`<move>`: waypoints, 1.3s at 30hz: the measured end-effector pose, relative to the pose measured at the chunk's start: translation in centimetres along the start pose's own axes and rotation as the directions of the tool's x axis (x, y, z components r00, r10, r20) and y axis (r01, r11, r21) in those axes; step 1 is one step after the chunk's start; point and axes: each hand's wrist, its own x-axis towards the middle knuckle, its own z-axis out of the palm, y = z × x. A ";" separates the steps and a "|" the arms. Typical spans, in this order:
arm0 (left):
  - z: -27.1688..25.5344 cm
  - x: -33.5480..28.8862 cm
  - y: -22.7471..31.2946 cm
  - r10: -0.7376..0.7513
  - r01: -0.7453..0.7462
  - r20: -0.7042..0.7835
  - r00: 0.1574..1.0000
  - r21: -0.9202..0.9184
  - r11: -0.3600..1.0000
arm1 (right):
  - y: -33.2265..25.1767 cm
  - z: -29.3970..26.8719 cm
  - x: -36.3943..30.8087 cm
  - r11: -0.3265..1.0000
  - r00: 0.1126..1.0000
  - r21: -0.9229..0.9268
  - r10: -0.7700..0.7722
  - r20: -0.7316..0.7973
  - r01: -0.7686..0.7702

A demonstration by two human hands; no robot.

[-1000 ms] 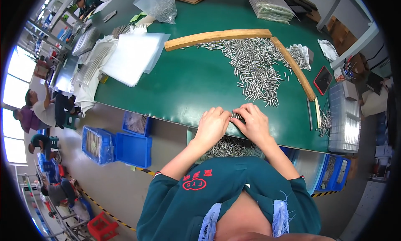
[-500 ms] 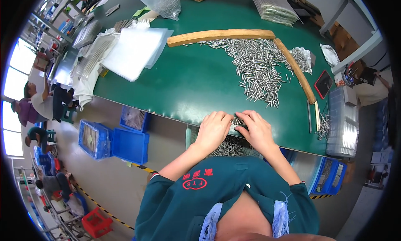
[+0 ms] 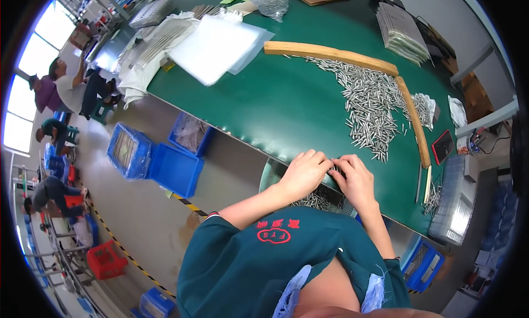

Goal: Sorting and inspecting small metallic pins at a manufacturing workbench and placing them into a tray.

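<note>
At the near table edge my left hand [image 3: 305, 176] and my right hand [image 3: 355, 181] meet, fingers curled inward. A few small metal pins [image 3: 334, 169] show between the fingertips, partly covered by them. Just below the hands, a pale green basket [image 3: 269, 176] holds many loose metal pins [image 3: 312, 201] under the table edge. On the green table ahead spreads a large heap of similar silver pins [image 3: 370, 106]. Two wooden strips, one along the back [image 3: 330, 53] and one down the right side [image 3: 414, 122], border the heap.
Plastic sheets [image 3: 215, 48] lie at the left of the table, with a bag of pins [image 3: 268, 0] behind. A red-edged phone [image 3: 442, 147] and a clear plastic case [image 3: 454, 202] are on the right. Blue bins [image 3: 175, 169] stand on the floor; seated people [image 3: 71, 92] are at far left.
The view has turned, so the table now slants down to the right. My hands stay together at the table edge, with fingers slightly shifted around the pins.
</note>
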 end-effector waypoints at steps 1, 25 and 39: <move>-0.2 -0.1 0.0 0.000 0.000 -0.001 1.000 0.009 1.000 | -0.2 0.1 0.1 1.000 1.000 -0.016 0.013 -0.002 -0.013; -1.0 -1.3 0.1 -0.095 0.093 0.003 0.995 -0.257 0.962 | -0.5 1.0 0.2 0.995 0.997 -0.095 -0.030 -0.071 0.023; 2.6 -3.0 -0.6 0.162 0.729 0.811 0.562 -0.392 -0.561 | -1.0 -0.8 -1.6 0.996 0.993 -0.004 -0.088 0.085 0.089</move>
